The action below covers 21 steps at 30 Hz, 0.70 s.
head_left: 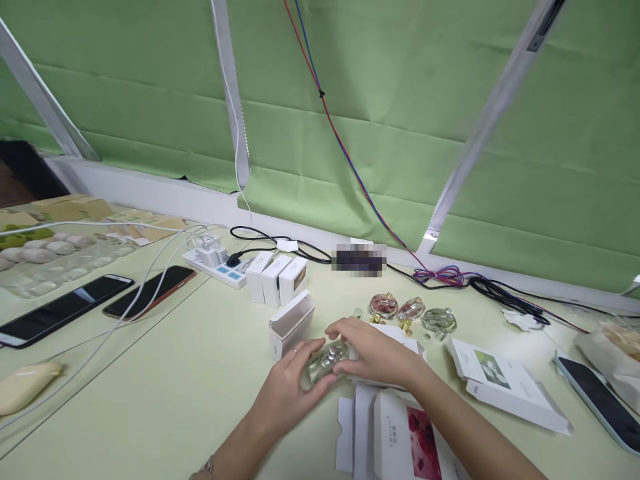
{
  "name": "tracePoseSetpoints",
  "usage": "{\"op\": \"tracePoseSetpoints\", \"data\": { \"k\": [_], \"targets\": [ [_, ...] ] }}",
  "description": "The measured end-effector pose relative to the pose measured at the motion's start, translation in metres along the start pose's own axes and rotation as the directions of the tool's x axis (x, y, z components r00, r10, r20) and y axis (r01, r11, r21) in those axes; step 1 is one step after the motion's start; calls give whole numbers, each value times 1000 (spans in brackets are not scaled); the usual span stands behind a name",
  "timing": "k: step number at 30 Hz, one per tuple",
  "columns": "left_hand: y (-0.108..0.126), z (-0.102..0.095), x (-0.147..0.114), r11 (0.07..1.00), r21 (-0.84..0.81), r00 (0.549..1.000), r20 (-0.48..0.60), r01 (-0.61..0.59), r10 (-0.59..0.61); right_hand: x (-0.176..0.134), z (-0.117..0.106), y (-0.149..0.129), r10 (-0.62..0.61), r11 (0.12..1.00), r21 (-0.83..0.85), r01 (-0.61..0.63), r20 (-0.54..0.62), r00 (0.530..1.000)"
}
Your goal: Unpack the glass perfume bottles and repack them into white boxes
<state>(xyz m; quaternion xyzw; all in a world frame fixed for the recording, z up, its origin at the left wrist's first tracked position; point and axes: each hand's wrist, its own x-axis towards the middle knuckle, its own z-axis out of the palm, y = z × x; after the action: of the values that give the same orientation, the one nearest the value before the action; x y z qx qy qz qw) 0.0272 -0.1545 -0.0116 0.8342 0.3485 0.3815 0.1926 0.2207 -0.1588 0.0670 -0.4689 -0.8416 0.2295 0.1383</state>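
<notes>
Between my two hands is a small clear glass perfume bottle (320, 363) with a silvery neck, tilted a little above the table. My left hand (293, 383) curls its thumb and fingers round the bottle's left and lower side. From the right, my right hand (373, 350) grips the bottle's upper right edge with thumb and fingers. Just behind my left hand stands an open white box (291, 327). Beyond my right hand lie a red glass bottle (383, 305), a pink glass bottle (411, 309) and a clear glass bottle (440, 323), with small gold-coloured caps (406, 327) beside them.
Flattened white cartons (395, 433) lie under my right forearm, another carton (505, 383) to the right. Small white boxes (277, 280) stand by a power strip (220, 269). Phones (150, 293) and loose cables (443, 275) cross the table.
</notes>
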Motion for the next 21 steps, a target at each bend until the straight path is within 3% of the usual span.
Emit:
{"op": "tracePoseSetpoints", "data": {
  "k": [2, 4, 6, 7, 9, 12, 15, 18, 21],
  "targets": [
    [2, -7, -2, 978, 53, 968, -143, -202, 207, -2, 3, 4, 22, 1000, 9, -22, -25, 999],
    [2, -14, -2, 936, 197, 876, -337, -292, 345, 1, 8, 6, 35, 998, -42, -35, -3, 999],
    [0, -20, 2, 923, 344, 804, -492, -173, 334, 6, 15, 8, 32, 993, -116, -27, 41, 999],
    [-2, -22, 5, 921, 381, 794, -532, -86, 295, 8, 19, 9, 27, 989, -146, -18, 59, 998],
    [-8, -25, 11, 921, 389, 826, -523, 11, 211, 12, 24, 9, 10, 984, -178, 2, 68, 998],
    [-20, -27, 15, 941, 339, 880, -442, -15, 173, 11, 20, 9, -30, 987, -156, 29, -2, 1000],
    [-26, -28, 14, 953, 297, 898, -403, -55, 177, 3, -3, 3, -96, 992, -91, 82, -173, 980],
    [-26, -29, 11, 959, 273, 910, -372, -80, 182, 0, -33, -8, -157, 986, -4, 166, -360, 920],
    [-23, -29, 9, 964, 245, 922, -337, -107, 188, 11, -50, -17, -168, 957, 148, 250, -420, 892]
  ]
}}
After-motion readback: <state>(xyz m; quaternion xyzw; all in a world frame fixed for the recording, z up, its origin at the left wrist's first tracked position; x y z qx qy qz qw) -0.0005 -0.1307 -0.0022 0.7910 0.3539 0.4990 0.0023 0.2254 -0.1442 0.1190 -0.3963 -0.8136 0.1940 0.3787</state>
